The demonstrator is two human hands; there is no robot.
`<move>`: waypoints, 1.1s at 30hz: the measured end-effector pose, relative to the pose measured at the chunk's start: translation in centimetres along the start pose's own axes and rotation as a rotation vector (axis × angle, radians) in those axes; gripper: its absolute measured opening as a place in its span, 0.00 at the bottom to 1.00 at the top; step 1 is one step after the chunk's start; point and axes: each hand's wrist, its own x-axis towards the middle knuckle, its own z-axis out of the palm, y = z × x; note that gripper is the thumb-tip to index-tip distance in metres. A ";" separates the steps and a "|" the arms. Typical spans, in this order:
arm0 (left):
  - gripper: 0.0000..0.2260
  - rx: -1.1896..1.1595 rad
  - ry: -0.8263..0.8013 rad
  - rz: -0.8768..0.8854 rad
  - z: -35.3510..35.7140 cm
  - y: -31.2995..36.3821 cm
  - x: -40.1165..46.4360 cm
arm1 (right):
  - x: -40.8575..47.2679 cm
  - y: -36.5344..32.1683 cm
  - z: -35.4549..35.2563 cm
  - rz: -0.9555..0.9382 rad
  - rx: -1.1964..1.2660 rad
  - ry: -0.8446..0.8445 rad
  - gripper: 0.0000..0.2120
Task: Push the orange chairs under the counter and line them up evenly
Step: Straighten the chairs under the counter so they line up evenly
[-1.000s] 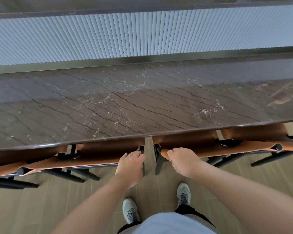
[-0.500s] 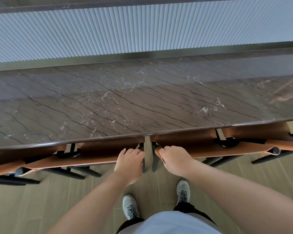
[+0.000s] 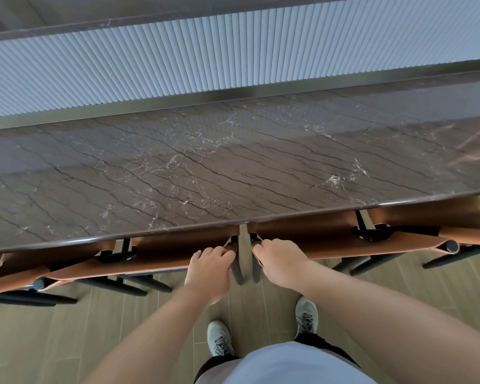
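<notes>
Hands grip facing backrest corners: left hand [image 3: 209, 266] curls over the left chair [image 3: 139, 263], right hand [image 3: 280, 260] over the right chair [image 3: 336, 246], both tucked beneath the counter [image 3: 233, 173]. Aligning step; next probably evens their narrow gap.

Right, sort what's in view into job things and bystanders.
Job:
left hand gripping the left orange chair
right hand gripping the right orange chair
marble counter

Bystanders:
ribbed panel
tiled floor
sneakers
</notes>
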 end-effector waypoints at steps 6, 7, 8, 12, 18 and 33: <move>0.15 0.031 -0.017 -0.033 0.1 0.4 -0.1 | -0.1 -0.1 -0.8 -0.011 0.018 -0.040 0.11; 0.15 0.030 -0.019 -0.037 0.1 0.5 -0.1 | -0.1 -0.1 -0.8 -0.010 0.019 -0.041 0.11; 0.15 0.024 -0.020 -0.042 0.1 0.5 -0.1 | -0.1 -0.1 -0.8 -0.009 0.016 -0.039 0.11; 0.14 -0.125 -0.025 -0.050 -0.3 0.4 0.2 | -0.1 0.0 -0.3 0.016 0.055 -0.011 0.15; 0.08 -1.093 0.079 -0.351 -4.2 1.7 1.1 | -1.3 2.0 -0.5 0.127 0.447 -0.003 0.22; 0.16 -1.735 0.196 -0.307 -10.3 14.5 2.6 | -9.4 12.0 -5.3 0.473 1.951 0.283 0.07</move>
